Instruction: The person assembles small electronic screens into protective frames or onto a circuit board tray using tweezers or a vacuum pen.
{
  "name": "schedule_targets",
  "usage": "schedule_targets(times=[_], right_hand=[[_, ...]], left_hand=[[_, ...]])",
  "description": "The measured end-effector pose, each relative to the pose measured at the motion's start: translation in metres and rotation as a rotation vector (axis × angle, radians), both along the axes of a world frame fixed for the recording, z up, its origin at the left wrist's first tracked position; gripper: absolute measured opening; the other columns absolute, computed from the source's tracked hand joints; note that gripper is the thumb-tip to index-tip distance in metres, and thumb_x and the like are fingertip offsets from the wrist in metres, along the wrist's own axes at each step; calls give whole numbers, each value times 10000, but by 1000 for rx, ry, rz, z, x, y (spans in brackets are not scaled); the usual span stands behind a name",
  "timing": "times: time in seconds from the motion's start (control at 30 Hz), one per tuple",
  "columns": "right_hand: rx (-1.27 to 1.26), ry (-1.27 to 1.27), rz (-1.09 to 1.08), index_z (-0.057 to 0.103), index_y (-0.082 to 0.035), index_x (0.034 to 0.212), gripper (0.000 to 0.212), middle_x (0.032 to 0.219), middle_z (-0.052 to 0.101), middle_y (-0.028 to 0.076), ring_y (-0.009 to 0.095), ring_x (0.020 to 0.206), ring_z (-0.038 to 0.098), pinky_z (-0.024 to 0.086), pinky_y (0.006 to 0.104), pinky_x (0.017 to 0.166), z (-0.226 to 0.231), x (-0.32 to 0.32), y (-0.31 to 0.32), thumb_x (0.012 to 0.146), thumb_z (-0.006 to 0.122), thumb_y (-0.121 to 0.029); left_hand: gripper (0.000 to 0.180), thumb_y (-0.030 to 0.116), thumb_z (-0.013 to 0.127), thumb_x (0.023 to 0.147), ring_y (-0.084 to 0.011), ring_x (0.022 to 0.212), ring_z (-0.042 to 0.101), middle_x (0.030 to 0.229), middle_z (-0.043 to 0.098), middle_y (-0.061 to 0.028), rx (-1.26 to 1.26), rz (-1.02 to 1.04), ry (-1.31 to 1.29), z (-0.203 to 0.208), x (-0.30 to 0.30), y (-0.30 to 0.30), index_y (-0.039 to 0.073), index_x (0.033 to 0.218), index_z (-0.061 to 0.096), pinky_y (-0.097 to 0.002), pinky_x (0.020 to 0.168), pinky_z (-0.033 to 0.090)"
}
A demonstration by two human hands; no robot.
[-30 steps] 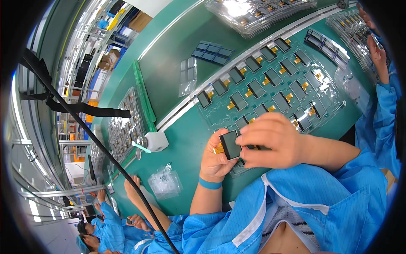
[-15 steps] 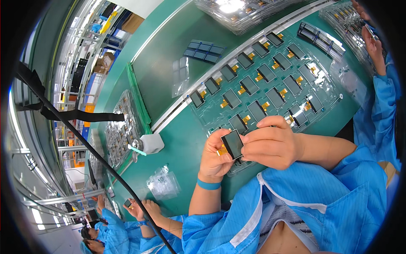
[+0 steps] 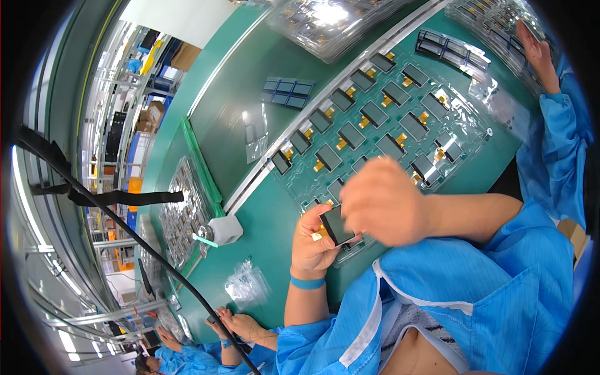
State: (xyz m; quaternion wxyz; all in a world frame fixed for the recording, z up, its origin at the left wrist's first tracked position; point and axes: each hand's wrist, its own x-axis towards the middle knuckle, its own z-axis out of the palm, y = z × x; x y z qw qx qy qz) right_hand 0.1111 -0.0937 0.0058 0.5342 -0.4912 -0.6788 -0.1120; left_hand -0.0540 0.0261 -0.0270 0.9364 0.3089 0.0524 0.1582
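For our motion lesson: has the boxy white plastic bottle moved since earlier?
No: the bottle keeps its place beside the long pale table strip.

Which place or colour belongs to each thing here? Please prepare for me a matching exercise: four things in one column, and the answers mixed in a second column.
Column one:
1. Small screen
2. Wristband
3. Bottle
4. Plastic bags

Column two:
A. White, beside a pale green stick-like part
B. See-through, in a heap on the green table
C. Held in the left hand
D. Blue, around the left wrist

Right pairs: 1-C, 2-D, 3-A, 4-B.
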Motion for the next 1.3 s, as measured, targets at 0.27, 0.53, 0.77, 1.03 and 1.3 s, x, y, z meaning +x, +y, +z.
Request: schedule_targets(times=[0.27, 0.53, 0.77, 1.03, 1.3], right_hand=[[148, 714, -520, 594, 24, 841, 111, 869, 585, 48, 100, 803, 525, 419, 234, 728, 11, 112, -39, 835, 584, -87], [-66, -97, -921, 603, 4, 826, 95, 865, 585, 108, 227, 745, 576, 459, 285, 629, -1, 141, -136, 738, 637, 7], [-336, -434, -870, 625, -64, 827, 107, 917, 626, 59, 216, 850, 600, 459, 319, 695, -22, 159, -161, 721, 612, -58], [-644, -274, -872, 635, -76, 873, 163, 984, 621, 36, 232, 1001, 536, 383, 373, 860, -18, 142, -157, 726, 644, -145], [-382, -264, -577, 623, -62, 869, 186, 973, 618, 68, 262, 928, 553, 400, 376, 824, 31, 134, -28, 717, 680, -151]], left_hand=[[504, -45, 618, 738, -389, 937, 588, 1064, 528, -271, -238, -34, -109, 7, -3, 0, 48, 1194, 426, -527, 792, 500], [559, 131, 611, 825, -296, 1053, 543, 1131, 464, -103, -410, -60, -215, -10, -20, 18, 303, 1306, 383, -477, 898, 460], [516, 134, 611, 825, -292, 1069, 537, 1139, 474, -99, -411, -78, -249, -13, -16, 21, 304, 1276, 427, -456, 915, 453], [508, 74, 609, 809, -339, 968, 577, 1143, 486, -204, -496, 86, -268, -10, -7, 17, 163, 1265, 405, -481, 854, 492], [524, 0, 644, 742, -365, 986, 567, 1114, 512, -240, -408, 46, -195, -6, -2, 22, 80, 1204, 409, -482, 858, 488]])
